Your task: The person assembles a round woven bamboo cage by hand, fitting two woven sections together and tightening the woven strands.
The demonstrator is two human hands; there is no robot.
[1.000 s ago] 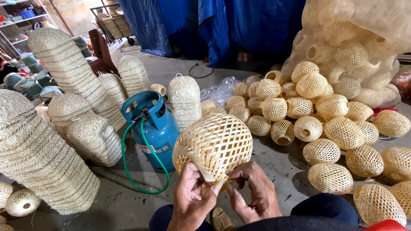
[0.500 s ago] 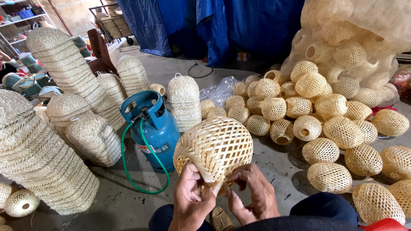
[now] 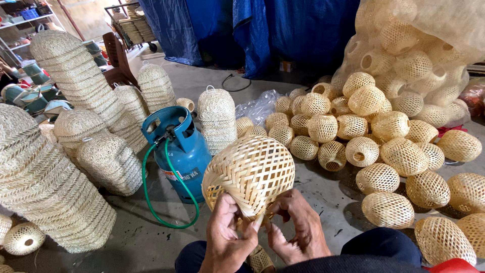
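Two hands pinching one woven bamboo lantern shade point(image 3: 251, 174) at its lower rim: left hand point(image 3: 226, 237) thumb pressed on loose strip ends, right hand point(image 3: 298, 227) fingers curled against same edge. Egg-shaped, pale golden, open diamond lattice, denser weave toward left end. Held above concrete floor point(image 3: 323, 192), just beside blue gas cylinder point(image 3: 179, 149), finished shades point(image 3: 389, 151) heaped right.

One gas cylinder point(image 3: 182, 151); one green hose point(image 3: 151, 202); two hands point(image 3: 262, 237)
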